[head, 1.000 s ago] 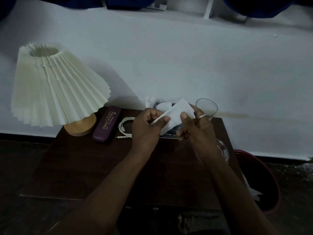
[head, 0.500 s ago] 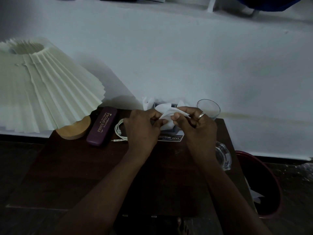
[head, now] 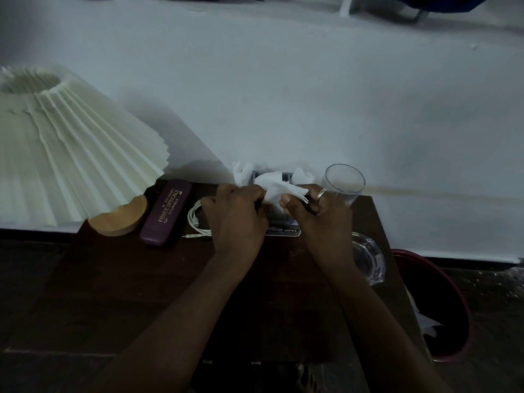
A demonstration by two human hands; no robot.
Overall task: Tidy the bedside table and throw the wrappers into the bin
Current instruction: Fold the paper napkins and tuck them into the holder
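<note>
Both my hands hold one white paper wrapper (head: 276, 188) above the back of the dark wooden bedside table (head: 113, 293). My left hand (head: 235, 219) pinches its left edge and my right hand (head: 320, 219), with a ring on one finger, pinches its right edge. The paper is crumpled between them. More white wrappers (head: 242, 170) lie behind, against the wall, around a small dark box (head: 279, 217) that my hands partly hide. A dark red bin (head: 453, 302) stands on the floor right of the table with white paper (head: 428, 324) inside.
A pleated white lamp (head: 65, 154) on a wooden base fills the table's back left. Beside it lie a purple glasses case (head: 166, 212) and a coiled white cable (head: 195, 219). A drinking glass (head: 344, 182) and a glass ashtray (head: 367, 258) stand along the right edge.
The flat white paper held up between my hands has been crumpled into a smaller bunch. My hands have moved closer together and lower toward the table.
</note>
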